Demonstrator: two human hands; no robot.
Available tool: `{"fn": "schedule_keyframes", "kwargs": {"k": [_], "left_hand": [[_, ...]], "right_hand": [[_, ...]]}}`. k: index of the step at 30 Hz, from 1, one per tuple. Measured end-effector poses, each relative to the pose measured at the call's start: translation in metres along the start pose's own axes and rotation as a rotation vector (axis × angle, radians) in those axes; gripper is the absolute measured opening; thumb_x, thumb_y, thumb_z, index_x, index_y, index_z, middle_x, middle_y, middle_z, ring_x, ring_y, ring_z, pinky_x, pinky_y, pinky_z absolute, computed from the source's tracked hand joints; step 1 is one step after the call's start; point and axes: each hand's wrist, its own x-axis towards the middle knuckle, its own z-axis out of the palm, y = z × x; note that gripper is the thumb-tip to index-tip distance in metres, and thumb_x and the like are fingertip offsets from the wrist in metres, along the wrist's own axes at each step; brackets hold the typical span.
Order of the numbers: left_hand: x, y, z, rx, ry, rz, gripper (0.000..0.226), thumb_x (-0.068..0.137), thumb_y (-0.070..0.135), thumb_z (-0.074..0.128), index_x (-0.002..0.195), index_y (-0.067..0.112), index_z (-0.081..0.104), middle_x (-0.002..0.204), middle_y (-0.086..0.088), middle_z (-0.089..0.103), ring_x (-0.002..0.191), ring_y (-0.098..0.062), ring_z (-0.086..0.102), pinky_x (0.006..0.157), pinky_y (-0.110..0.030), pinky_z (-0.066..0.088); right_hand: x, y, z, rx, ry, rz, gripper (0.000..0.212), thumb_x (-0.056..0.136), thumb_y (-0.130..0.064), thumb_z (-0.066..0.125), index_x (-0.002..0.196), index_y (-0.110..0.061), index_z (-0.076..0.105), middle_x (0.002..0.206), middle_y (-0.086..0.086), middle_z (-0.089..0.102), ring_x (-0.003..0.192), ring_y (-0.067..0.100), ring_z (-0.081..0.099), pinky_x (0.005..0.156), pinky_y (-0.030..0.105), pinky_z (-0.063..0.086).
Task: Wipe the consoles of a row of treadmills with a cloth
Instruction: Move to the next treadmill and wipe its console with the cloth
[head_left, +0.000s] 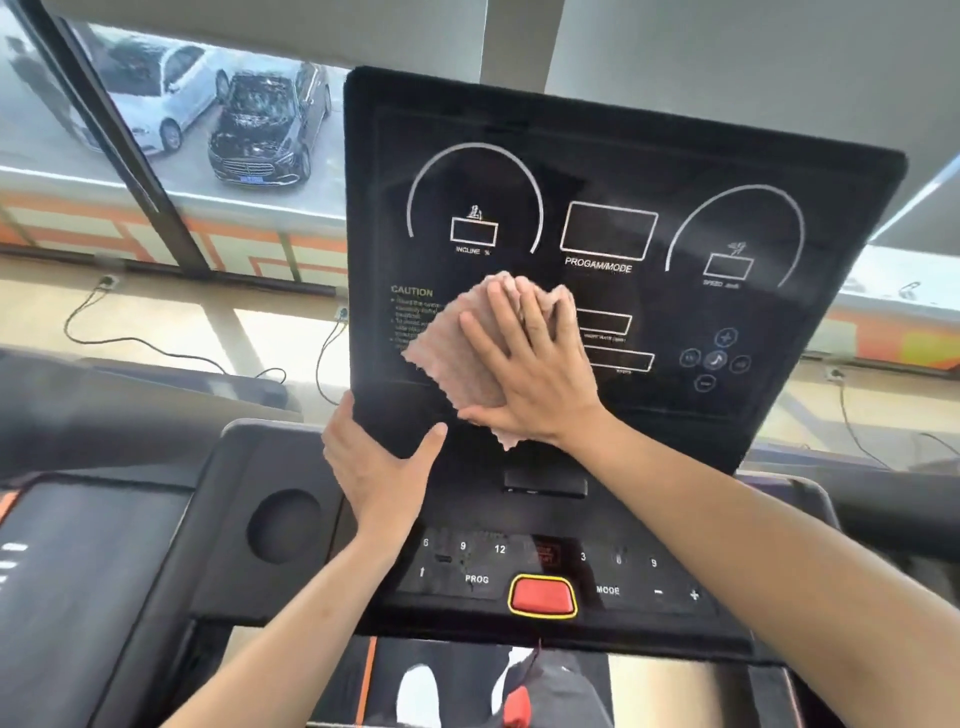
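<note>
The flat, straight-fingered right hand (524, 374) presses the pink cloth (447, 353) to the console panel (623, 156) while the left hand (374, 467) grips its lower-left corner, likely steadying it.

The black glossy console panel (613, 171) rises tilted back above the red stop button (543, 596), marked with white dials and boxes. The pinkish ribbed cloth (447, 358) lies spread flat against the panel, above-left of that button.
</note>
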Motion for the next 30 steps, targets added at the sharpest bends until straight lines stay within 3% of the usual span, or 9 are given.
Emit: {"fn": "schedule_keyframes", "kwargs": {"k": [5, 10, 14, 17, 19, 23, 30], "left_hand": [[-0.002, 0.0, 0.011, 0.054, 0.062, -0.011, 0.112, 0.069, 0.046, 0.091, 0.155, 0.016, 0.025, 0.153, -0.009, 0.033, 0.146, -0.03, 0.026, 0.124, -0.054, 0.015], [-0.003, -0.006, 0.012, 0.103, 0.084, 0.036, 0.112, 0.07, 0.041, 0.091, 0.155, 0.012, 0.024, 0.155, -0.014, 0.031, 0.146, -0.035, 0.025, 0.122, -0.057, 0.017], [-0.012, 0.002, 0.018, 0.196, 0.121, 0.292, 0.092, 0.076, 0.034, 0.088, 0.15, 0.01, 0.038, 0.152, -0.016, 0.039, 0.14, -0.038, 0.034, 0.117, -0.053, 0.023], [-0.018, 0.001, 0.021, 0.291, 0.074, 0.687, 0.055, 0.084, 0.035, 0.076, 0.132, 0.014, 0.064, 0.139, -0.012, 0.056, 0.13, -0.038, 0.049, 0.112, -0.05, 0.033], [-0.019, -0.002, 0.024, 0.337, -0.011, 0.864, 0.047, 0.085, 0.035, 0.074, 0.128, 0.016, 0.07, 0.131, -0.007, 0.064, 0.125, -0.035, 0.055, 0.109, -0.046, 0.038], [-0.016, -0.007, 0.027, 0.445, -0.151, 0.988, 0.049, 0.088, 0.037, 0.071, 0.133, 0.018, 0.068, 0.122, -0.002, 0.067, 0.118, -0.032, 0.056, 0.101, -0.046, 0.047], [-0.013, -0.007, 0.031, 0.445, -0.111, 0.989, 0.043, 0.083, 0.031, 0.075, 0.124, 0.019, 0.073, 0.114, -0.001, 0.068, 0.105, -0.029, 0.056, 0.091, -0.044, 0.046]], "right_hand": [[-0.02, -0.005, 0.006, 0.041, 0.031, 0.038, 0.09, 0.091, -0.083, 0.031, 0.162, -0.03, 0.015, 0.168, 0.011, -0.001, 0.156, 0.037, 0.004, 0.12, 0.064, -0.006], [-0.018, 0.007, 0.007, 0.047, 0.113, 0.045, 0.089, 0.089, -0.085, 0.032, 0.16, -0.033, 0.024, 0.168, 0.009, 0.023, 0.155, 0.034, 0.02, 0.121, 0.063, 0.01], [-0.003, 0.039, -0.003, 0.027, 0.152, 0.171, 0.089, 0.089, -0.086, 0.031, 0.16, -0.033, 0.028, 0.167, 0.009, 0.027, 0.154, 0.034, 0.022, 0.121, 0.063, 0.01], [0.011, 0.068, -0.016, 0.016, 0.177, 0.266, 0.09, 0.088, -0.087, 0.031, 0.159, -0.031, 0.031, 0.165, 0.012, 0.029, 0.153, 0.038, 0.025, 0.12, 0.066, 0.01], [0.02, 0.087, -0.024, 0.013, 0.187, 0.329, 0.09, 0.088, -0.087, 0.033, 0.158, -0.03, 0.033, 0.164, 0.015, 0.03, 0.152, 0.04, 0.026, 0.12, 0.068, 0.012], [0.027, 0.112, -0.034, 0.02, 0.179, 0.493, 0.09, 0.089, -0.085, 0.033, 0.158, -0.027, 0.032, 0.164, 0.018, 0.029, 0.153, 0.042, 0.024, 0.119, 0.07, 0.013], [-0.002, 0.075, -0.015, 0.085, 0.14, 0.894, 0.089, 0.092, -0.079, 0.033, 0.159, -0.02, 0.029, 0.165, 0.022, 0.025, 0.153, 0.044, 0.019, 0.118, 0.071, 0.013]]}}
